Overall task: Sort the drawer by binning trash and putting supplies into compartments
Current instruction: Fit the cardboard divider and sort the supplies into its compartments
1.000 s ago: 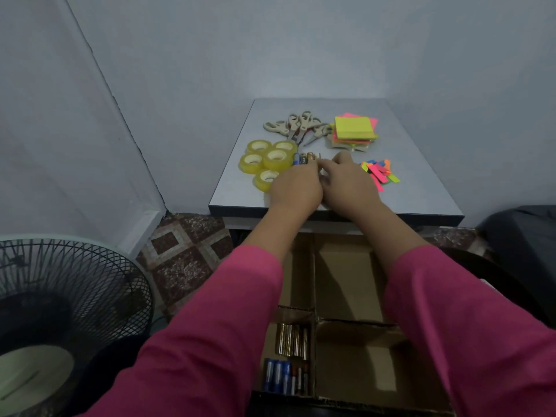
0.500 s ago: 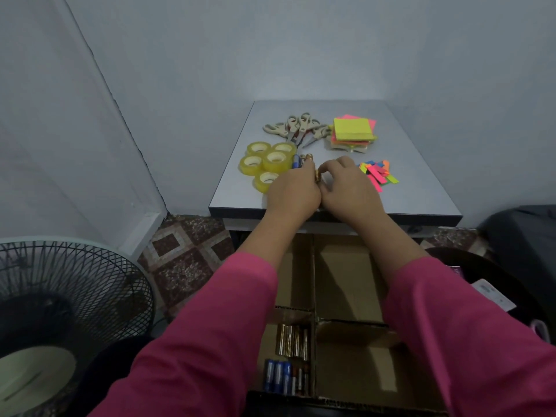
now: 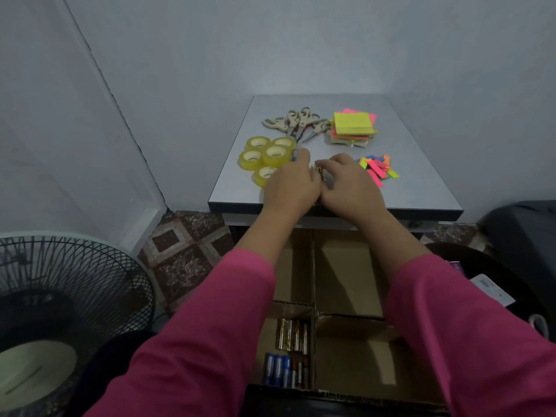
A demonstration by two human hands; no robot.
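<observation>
Counter, grey and square, carries the unsorted supplies under both hands. Brown cardboard divided box sits below the wrists, nearer the person; its near-left compartment holds gold and blue cylindrical batteries. Rolls of clear yellowish tape touch the left hand on its outer side; beige-handled scissors and stacked neon sticky notes lie beyond the fingertips; neon paper flags lie just outside the right hand. Both hands, fingers curled, meet over a few loose gold batteries; whether these are gripped cannot be told. Judged best practice: align them parallel, clasp firmly, then lower them onto the matching pile.
</observation>
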